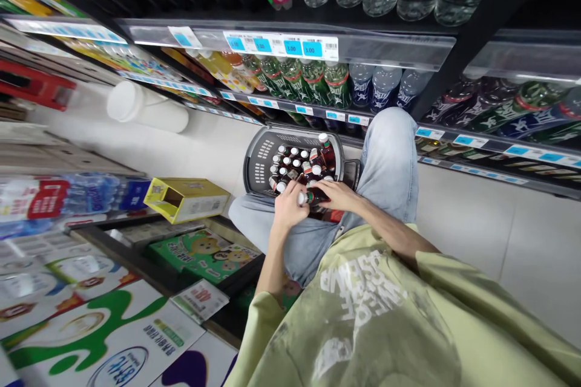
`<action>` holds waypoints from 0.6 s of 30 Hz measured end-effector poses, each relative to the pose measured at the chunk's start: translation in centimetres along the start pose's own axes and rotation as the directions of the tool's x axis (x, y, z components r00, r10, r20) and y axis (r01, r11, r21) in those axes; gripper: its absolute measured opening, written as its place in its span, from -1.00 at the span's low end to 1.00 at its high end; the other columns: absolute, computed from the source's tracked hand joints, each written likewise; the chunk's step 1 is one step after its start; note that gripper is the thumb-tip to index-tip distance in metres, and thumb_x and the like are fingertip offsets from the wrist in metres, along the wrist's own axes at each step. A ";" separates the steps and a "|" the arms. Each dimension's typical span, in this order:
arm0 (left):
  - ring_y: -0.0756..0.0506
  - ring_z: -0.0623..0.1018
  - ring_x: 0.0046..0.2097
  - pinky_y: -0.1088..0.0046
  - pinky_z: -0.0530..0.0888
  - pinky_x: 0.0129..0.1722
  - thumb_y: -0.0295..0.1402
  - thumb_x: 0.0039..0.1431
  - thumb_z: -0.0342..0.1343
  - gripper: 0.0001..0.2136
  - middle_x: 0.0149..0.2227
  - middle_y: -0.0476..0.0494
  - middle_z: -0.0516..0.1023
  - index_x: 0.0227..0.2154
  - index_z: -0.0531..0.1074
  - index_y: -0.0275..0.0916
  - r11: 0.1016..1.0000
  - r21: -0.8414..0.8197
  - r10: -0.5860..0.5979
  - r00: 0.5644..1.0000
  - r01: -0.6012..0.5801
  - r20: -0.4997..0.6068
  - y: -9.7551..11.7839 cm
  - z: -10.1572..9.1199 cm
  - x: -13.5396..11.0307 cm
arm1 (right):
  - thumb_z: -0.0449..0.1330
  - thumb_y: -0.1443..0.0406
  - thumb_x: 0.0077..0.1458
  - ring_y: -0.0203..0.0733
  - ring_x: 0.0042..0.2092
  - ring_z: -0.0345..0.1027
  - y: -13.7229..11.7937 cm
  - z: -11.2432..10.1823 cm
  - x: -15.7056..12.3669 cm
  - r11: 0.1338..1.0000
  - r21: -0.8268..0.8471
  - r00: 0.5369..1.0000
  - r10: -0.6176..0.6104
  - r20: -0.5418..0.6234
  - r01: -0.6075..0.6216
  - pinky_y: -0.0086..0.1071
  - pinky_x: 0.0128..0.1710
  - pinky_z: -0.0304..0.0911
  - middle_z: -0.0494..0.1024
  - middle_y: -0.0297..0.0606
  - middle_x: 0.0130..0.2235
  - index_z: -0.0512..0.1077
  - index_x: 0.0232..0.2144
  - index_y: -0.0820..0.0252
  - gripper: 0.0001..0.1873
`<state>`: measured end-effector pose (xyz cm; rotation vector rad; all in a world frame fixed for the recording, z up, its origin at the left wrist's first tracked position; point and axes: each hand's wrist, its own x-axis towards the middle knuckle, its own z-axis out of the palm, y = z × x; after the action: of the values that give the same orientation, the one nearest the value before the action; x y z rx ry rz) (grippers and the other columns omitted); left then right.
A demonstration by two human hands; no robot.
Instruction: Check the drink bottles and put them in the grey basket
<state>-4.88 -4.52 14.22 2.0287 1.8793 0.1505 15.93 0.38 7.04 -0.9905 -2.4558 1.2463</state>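
Note:
Squatting in a shop aisle, I have a dark grey basket (261, 157) on the floor in front of my knees, filled with several small dark bottles with white caps (295, 164). My left hand (289, 207) and my right hand (338, 195) meet over the basket's near edge. Both close on one dark bottle (312, 197) lying sideways, its white cap toward my left hand.
Shelves of bottled drinks (313, 81) with blue price tags run ahead and to the right. A yellow open carton (187, 198), packs of bottled water (68, 196) and green and white boxes (202, 254) lie at my left. A white cylinder (145, 110) rests on the pale floor.

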 end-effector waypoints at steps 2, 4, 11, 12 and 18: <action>-0.28 0.63 -0.07 0.25 0.57 -0.09 -0.50 -0.05 0.21 -0.70 -0.08 -0.19 0.57 -0.21 0.43 -0.12 0.998 0.017 -0.058 0.998 0.058 -0.035 -1.0 -0.8 0.2 | 0.40 0.29 0.37 0.01 0.18 0.61 -0.2 -0.5 -0.1 0.998 0.004 0.998 0.062 -0.015 -0.062 -0.23 0.09 0.46 0.64 -0.08 0.24 0.39 0.35 0.14 -0.42; -0.28 0.63 -0.04 0.24 0.58 -0.04 -0.50 -0.05 0.20 -0.71 -0.08 -0.19 0.56 -0.22 0.41 -0.12 0.992 0.033 -0.116 0.990 0.119 -0.080 -2.0 -1.5 0.6 | 0.37 0.29 0.40 0.01 0.14 0.63 -0.4 -0.8 -0.1 0.994 -0.009 0.994 0.107 0.014 -0.106 -0.26 0.06 0.45 0.70 -0.11 0.14 0.44 0.29 0.15 -0.52; -0.31 0.62 0.04 0.22 0.56 0.07 -0.50 0.04 0.17 -0.74 -0.02 -0.24 0.55 -0.17 0.44 -0.16 0.943 0.052 -0.308 0.923 0.327 -0.230 -5.6 -2.8 2.9 | 0.37 0.28 0.41 -0.03 0.07 0.65 -0.4 -0.9 -0.1 0.995 -0.060 0.990 0.091 0.104 -0.085 -0.33 -0.03 0.41 0.72 -0.10 0.10 0.53 0.19 0.16 -0.65; -0.31 0.62 0.05 0.21 0.56 0.07 -0.49 0.06 0.17 -0.74 -0.01 -0.24 0.54 -0.16 0.44 -0.16 0.937 0.057 -0.323 0.917 0.345 -0.234 -6.1 -2.8 3.3 | 0.37 0.28 0.41 -0.03 0.06 0.65 -0.4 -0.9 -0.1 0.994 -0.064 0.990 0.091 0.106 -0.084 -0.33 -0.03 0.41 0.72 -0.10 0.09 0.53 0.18 0.16 -0.66; -0.32 0.62 0.06 0.21 0.54 0.09 -0.46 0.08 0.19 -0.73 0.06 -0.24 0.54 -0.12 0.46 -0.17 0.908 0.063 -0.393 0.896 0.413 -0.205 -8.4 -2.4 6.5 | 0.33 0.24 0.45 0.00 0.07 0.64 -0.4 -0.8 0.0 0.991 -0.097 0.988 0.099 0.117 -0.088 -0.30 -0.03 0.41 0.72 -0.09 0.10 0.55 0.18 0.17 -0.68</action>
<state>-12.87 2.63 12.50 1.6832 2.4315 0.1385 16.14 0.73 7.81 -1.0962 -2.6074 1.2688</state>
